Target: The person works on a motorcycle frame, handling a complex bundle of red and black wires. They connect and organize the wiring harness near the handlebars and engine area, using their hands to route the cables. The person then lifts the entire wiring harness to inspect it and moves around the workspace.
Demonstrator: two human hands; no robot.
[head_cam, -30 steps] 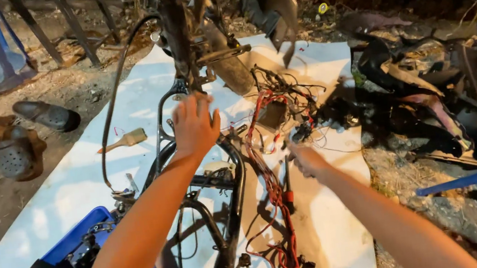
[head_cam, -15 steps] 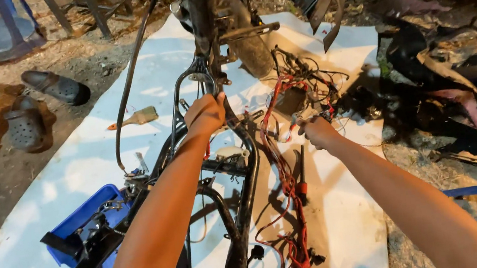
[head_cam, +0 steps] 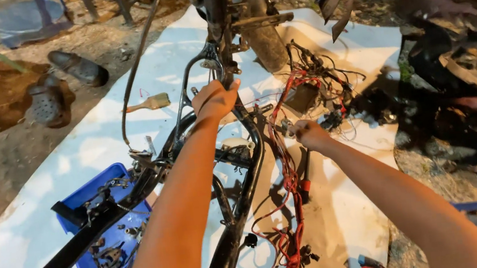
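Left hand [head_cam: 215, 100]: closed around a black frame tube [head_cam: 246, 168] near the steering head. Right hand [head_cam: 308, 134]: fingers pinched, apparently on the red wire harness [head_cam: 289, 188], which trails below it. Blue tray [head_cam: 98, 193] of small parts: well left of both hands.

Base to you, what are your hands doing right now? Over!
Left hand shut on black frame. Right hand pinching red wiring. Loose wires tangled beside it. Blue tray under frame's left tube.
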